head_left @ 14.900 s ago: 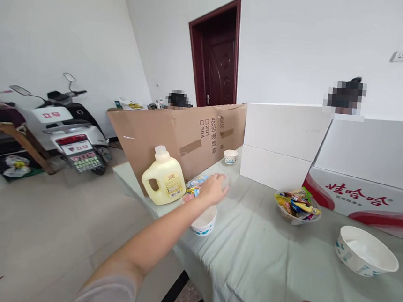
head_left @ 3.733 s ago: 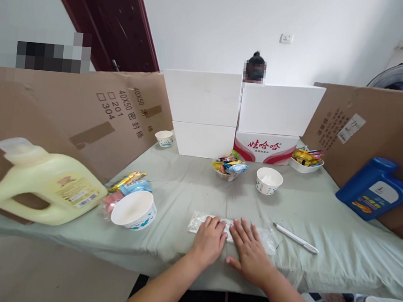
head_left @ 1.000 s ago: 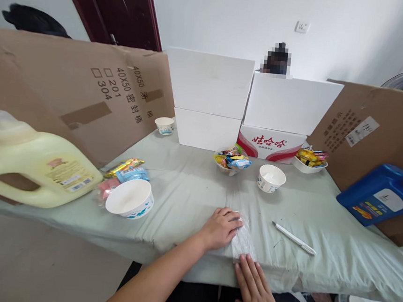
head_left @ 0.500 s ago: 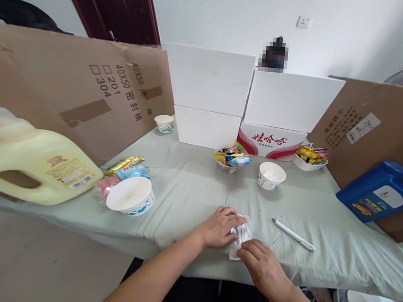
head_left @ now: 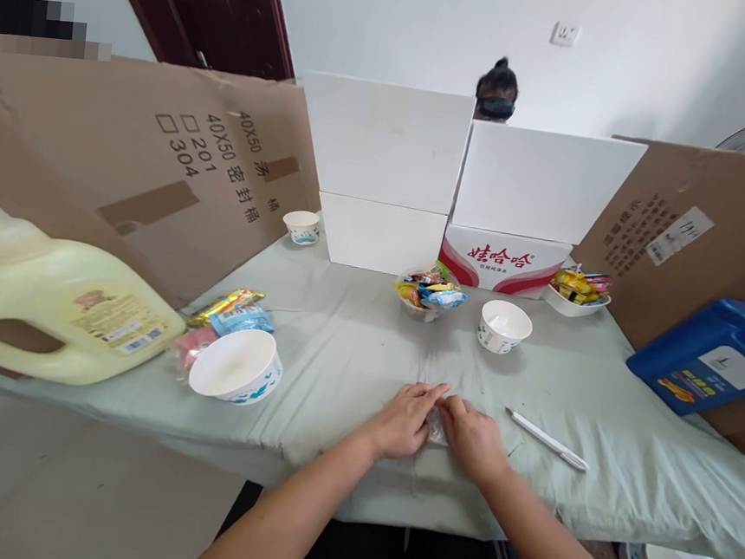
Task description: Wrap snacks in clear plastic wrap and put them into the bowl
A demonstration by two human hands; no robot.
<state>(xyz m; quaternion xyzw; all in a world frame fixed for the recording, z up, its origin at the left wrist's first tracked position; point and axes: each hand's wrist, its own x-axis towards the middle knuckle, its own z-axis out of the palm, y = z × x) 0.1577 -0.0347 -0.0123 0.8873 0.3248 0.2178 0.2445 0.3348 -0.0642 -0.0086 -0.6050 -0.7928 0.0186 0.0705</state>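
A small piece of crinkled clear plastic lies near the table's front edge, mostly covered by my hands. My left hand is on its left side, index finger stretched forward and the fingers closing on the plastic. From the other side my right hand pinches it, fingers bent and almost touching the left fingertips. To the right of my right hand rests a white pen. Beyond it stands a paper bowl with something clear inside. A clear bowl of wrapped snacks is farther back.
At left are a large paper bowl, snack packets and a yellow jug. A blue bottle leans at right. White boxes and cardboard panels border the table. A person's head shows behind.
My right hand has moved forward and up along the plastic to meet my left fingertips. The plastic is now more covered and looks gathered. The camera view has shifted slightly.
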